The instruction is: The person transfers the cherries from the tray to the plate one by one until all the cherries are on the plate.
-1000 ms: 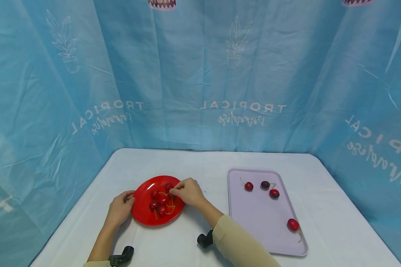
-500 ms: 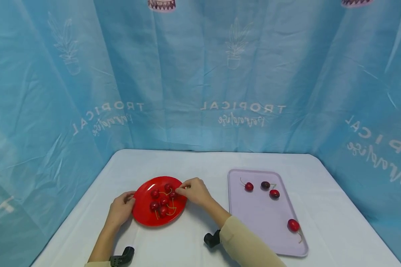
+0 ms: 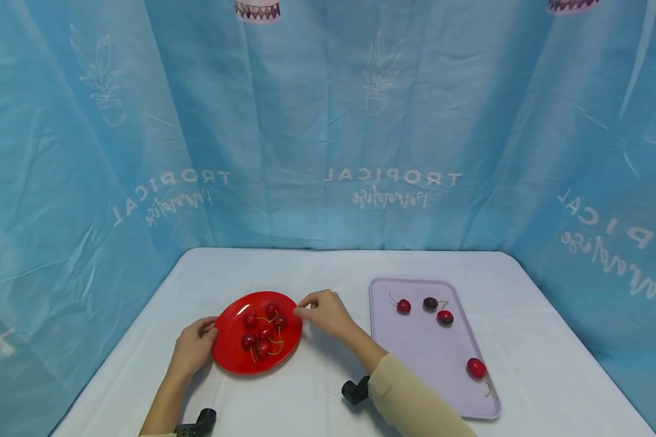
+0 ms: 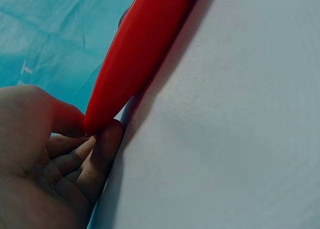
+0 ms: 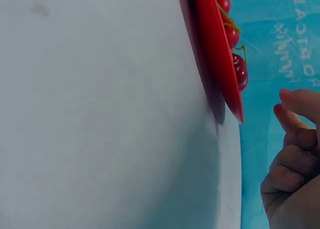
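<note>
A red plate [image 3: 231, 346] bears several dark red cherries [image 3: 265, 331] with green stems. At the plate's left rim my left hand [image 3: 192, 347] pinches the edge; thumb above and fingers below the rim [image 4: 95, 120] show in the left wrist view. My right hand [image 3: 325, 312] hovers just off the plate's right rim and holds nothing. In the right wrist view the right hand's thumb and index finger [image 5: 299, 103] have a small gap between them, and the other fingers are bent. A cherry [image 5: 240, 71] lies near the rim closest to that hand.
A pale purple tray [image 3: 410, 346] lies to the right on the white table [image 3: 328, 267], with several cherries on it, one [image 3: 476, 368] near its right edge. A blue curtain [image 3: 284, 139] surrounds the table's back and sides.
My right hand has let go of a cherry at the plate's right side and drawn back to the right. The cherry stays on the plate. My left hand keeps its hold on the rim.
</note>
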A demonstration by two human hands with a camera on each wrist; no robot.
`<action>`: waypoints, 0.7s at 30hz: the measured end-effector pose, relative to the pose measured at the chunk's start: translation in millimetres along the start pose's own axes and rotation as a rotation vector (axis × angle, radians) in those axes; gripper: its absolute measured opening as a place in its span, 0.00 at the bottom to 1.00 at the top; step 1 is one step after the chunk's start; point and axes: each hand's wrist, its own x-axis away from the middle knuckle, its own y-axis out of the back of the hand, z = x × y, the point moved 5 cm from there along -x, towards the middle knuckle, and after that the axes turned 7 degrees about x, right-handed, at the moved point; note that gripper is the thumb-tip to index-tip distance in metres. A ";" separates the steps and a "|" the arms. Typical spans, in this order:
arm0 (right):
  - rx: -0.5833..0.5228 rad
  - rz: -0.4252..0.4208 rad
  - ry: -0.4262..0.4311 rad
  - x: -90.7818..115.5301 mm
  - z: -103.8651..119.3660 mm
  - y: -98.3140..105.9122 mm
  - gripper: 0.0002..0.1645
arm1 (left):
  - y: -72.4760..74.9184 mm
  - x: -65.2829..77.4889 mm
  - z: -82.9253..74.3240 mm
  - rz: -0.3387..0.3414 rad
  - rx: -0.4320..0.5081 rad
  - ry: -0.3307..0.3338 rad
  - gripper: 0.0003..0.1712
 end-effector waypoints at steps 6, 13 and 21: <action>0.007 0.004 -0.011 2.9 -2.2 9.0 0.07 | -0.3 -1.0 1.0 -0.002 -0.004 -0.001 0.22; 0.039 -0.009 0.026 5.2 -3.9 17.0 0.07 | -1.1 -1.7 3.8 0.004 0.001 0.004 0.22; 0.048 -0.021 0.032 11.0 -8.1 23.1 0.07 | 0.5 0.8 0.7 0.015 0.000 0.008 0.23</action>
